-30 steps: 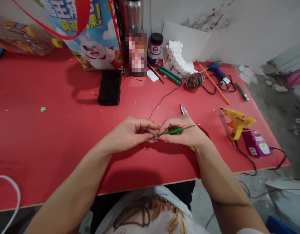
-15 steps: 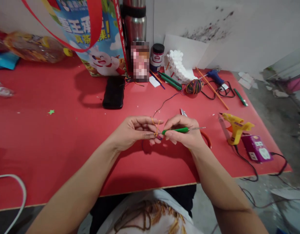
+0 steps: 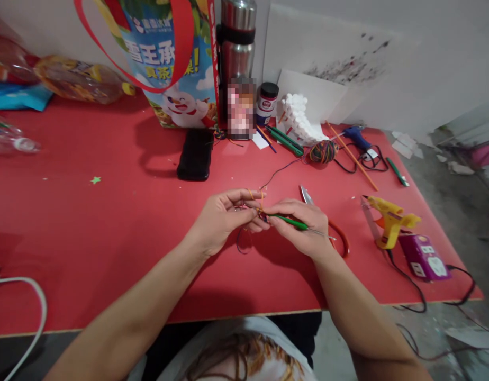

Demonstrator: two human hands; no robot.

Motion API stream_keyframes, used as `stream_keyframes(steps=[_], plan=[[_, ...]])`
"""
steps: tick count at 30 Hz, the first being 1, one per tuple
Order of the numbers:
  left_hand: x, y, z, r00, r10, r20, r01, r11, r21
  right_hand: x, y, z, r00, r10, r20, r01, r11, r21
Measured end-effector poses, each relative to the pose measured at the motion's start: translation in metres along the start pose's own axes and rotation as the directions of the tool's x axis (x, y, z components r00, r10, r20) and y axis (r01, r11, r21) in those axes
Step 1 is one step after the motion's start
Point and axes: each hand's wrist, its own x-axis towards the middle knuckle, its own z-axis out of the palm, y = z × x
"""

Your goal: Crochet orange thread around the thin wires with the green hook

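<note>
Pinched between the fingers of the right hand [image 3: 304, 225] is a green-handled crochet hook [image 3: 289, 221], while the left hand [image 3: 224, 214] is closed on a loop of multicoloured yarn [image 3: 250, 203] at the hook's tip, above the middle of the red table [image 3: 109, 222] towards its near edge. Being thin, soft and light, the yarn is judged best gripped close to the loop; the hook is stiff and slim. Open room is left to the left, whereas scissors [image 3: 327, 222] lie just beside the right hand and a yellow glue gun [image 3: 389, 225] towards the right edge.

left hand [image 3: 223, 219]: bare, no ring or watch | right hand [image 3: 304, 225]: bare | forearms: no sleeves | shirt [image 3: 236, 354]: white, brown and orange print on the front
</note>
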Motion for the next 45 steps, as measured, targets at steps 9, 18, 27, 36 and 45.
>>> stream_keyframes(steps=[9, 18, 27, 36, 45], plan=[[0.000, 0.001, -0.005, 1.000, -0.017, -0.001, 0.017, 0.999, 0.030, 0.003, 0.001, 0.001, 0.997, -0.083, -0.006, 0.083, 0.995, -0.062], [0.004, -0.001, -0.005, 0.998, 0.052, -0.042, -0.048, 0.994, 0.102, 0.001, -0.004, 0.004, 0.999, 0.009, -0.048, -0.014, 0.995, -0.101], [0.001, 0.005, 0.000, 0.995, 0.056, -0.082, -0.047, 0.993, 0.108, -0.004, -0.002, 0.007, 0.991, 0.086, -0.103, -0.070, 0.986, 0.153], [-0.004, 0.004, 0.004, 0.983, 0.162, -0.091, -0.148, 0.978, 0.144, -0.008, -0.010, 0.014, 0.979, 0.175, -0.106, -0.108, 0.881, 0.460], [0.000, -0.002, 0.001, 0.967, 0.216, -0.134, -0.209, 0.976, 0.063, -0.009, -0.009, 0.023, 0.939, 0.291, -0.185, -0.172, 0.861, 0.479]])
